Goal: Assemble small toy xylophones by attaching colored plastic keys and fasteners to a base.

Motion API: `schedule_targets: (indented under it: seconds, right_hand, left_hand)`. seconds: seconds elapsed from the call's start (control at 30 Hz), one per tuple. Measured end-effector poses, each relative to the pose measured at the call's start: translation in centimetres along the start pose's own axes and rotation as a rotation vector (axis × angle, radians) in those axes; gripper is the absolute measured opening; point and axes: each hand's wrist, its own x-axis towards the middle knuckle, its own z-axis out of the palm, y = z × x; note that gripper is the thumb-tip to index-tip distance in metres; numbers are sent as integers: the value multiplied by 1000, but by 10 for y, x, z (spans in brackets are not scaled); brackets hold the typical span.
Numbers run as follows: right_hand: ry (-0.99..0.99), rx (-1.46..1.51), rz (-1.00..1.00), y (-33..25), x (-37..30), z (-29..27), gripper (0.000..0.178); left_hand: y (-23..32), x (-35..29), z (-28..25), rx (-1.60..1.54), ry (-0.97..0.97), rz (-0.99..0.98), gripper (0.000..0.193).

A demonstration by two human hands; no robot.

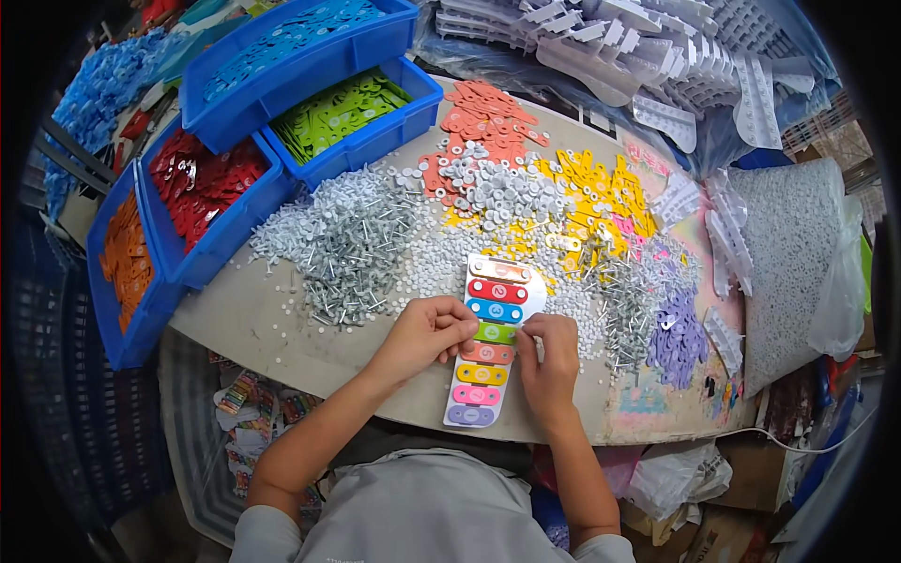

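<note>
A white toy xylophone [527, 293] lies at the table's near edge, its coloured bars in a column. My left hand [434, 327] is curled at the left end of its green bar [495, 332], thumb and fingers pressed together. At that bar's right end my right hand [550, 355] is closed in a pinch. Whatever the fingertips of either hand hold is too small to make out. Several other bars show white round caps at their ends. Beyond the xylophone lie white washers [441, 263] and a heap of metal pins [347, 281].
Blue bins [314, 183] with coloured bars stand at the far left. Loose coral bars [488, 111], yellow bars [610, 192] and purple bars [678, 342] lie in piles. White plastic bases [619, 70] are heaped at the back. A large bag of small white pieces [793, 253] stands right.
</note>
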Motion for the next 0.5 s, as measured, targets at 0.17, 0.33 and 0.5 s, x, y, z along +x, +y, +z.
schedule_targets:
  seconds: [0.17, 0.33, 0.5]
  right_hand:
    - [13, 1, -28, 5, -3, 2, 18]
    - [3, -50, -17, 1, -7, -2, 17]
    - [-234, 574, 824, 14, -1, -16, 19]
  left_hand:
    - [0, 4, 1, 44, 16, -19, 14]
    - [0, 3, 5, 220, 103, 61, 30]
    - [7, 9, -1, 398, 50, -13, 39]
